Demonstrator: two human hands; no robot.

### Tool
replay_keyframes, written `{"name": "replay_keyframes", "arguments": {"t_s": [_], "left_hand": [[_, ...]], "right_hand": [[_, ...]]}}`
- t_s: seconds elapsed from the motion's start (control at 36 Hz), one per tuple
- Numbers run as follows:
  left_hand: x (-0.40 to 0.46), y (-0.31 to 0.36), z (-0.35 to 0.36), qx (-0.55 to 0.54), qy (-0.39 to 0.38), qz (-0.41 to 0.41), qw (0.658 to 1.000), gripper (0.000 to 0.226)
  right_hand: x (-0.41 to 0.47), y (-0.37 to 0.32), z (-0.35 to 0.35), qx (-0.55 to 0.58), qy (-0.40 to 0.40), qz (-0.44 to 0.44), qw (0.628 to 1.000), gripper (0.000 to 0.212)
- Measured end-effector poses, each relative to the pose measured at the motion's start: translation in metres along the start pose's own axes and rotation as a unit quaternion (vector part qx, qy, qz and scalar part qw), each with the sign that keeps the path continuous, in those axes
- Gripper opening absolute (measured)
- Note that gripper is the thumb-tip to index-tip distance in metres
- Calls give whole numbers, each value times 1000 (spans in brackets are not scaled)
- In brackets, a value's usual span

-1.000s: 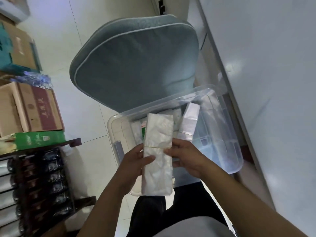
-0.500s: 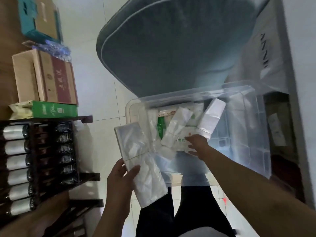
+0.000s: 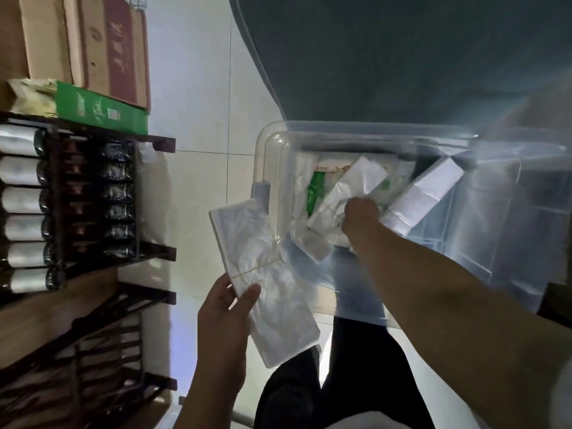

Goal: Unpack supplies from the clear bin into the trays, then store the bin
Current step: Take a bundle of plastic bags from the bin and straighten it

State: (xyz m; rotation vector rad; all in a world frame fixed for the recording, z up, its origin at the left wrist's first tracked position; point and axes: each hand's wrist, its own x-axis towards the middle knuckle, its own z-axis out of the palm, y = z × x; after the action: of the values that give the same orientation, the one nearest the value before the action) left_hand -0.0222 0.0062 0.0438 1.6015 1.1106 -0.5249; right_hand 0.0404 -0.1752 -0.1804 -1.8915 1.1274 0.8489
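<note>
Left hand (image 3: 227,308) was raised low and left of centre, thumb laid across the front of a flat packet, fingers curled behind it in a grip. Right forearm stretched forward and down from the lower right; right hand (image 3: 360,216) was knuckles-up, fingers bent down among packets; whether they gripped anything was hidden.

Bare forearms, black trousers (image 3: 365,382), pale sleeve edge (image 3: 563,385)

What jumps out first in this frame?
The left hand holds a flat pack of clear bags at centre. The right hand reaches into the clear bin among white packets, grip unclear. A dark rack of bottles stands on the left.
</note>
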Motion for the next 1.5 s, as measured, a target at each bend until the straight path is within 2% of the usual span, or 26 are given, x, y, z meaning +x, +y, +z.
{"name": "replay_keyframes", "arguments": {"t_s": [0.06, 0.08, 0.14, 0.25, 0.42, 0.64, 0.83, 0.94, 1.03, 1.17, 1.33, 1.5], "left_hand": [[0, 0, 0, -4, -1, -5, 1000, 25], [1, 0, -1, -7, -3, -7, 1000, 24], [1, 1, -3, -11, -13, -14, 1000, 23], [1, 4, -7, -16, -39, -27, 999, 30], [-4, 14, -13, -21, -74, -20, 997, 35], [-20, 35, -19, -8, -144, 50, 988, 37], [-35, 52, -28, 37, -231, 113, 966, 45], [-47, 59, -28, 71, -300, 139, 941, 36], [-55, 59, -23, 103, -354, 156, 916, 29], [-75, 41, -3, 150, -433, 152, 876, 23], [-118, 8, 30, 225, -535, 163, 798, 25], [-180, -20, 64, 298, -583, 215, 724, 32]], "right_hand": [[6, 2, 4, -1, 5, 27, 1000, 30], [8, 5, 6, 79, 8, 46, 996, 31], [16, 7, 8, 365, 5, 128, 922, 35], [-1, 12, 7, 470, 41, 153, 868, 23], [-26, 25, -11, 435, 54, 91, 894, 28], [-87, 45, -45, 318, 129, -54, 938, 8], [-176, 65, -89, 274, 204, -159, 926, 9], [-239, 82, -112, 310, 253, -191, 896, 18], [-291, 103, -121, 358, 281, -184, 871, 7], [-372, 149, -116, 476, 355, -119, 796, 9], [-451, 204, -102, 541, 431, -61, 720, 8], [-503, 254, -113, 571, 468, -42, 674, 12]]}}
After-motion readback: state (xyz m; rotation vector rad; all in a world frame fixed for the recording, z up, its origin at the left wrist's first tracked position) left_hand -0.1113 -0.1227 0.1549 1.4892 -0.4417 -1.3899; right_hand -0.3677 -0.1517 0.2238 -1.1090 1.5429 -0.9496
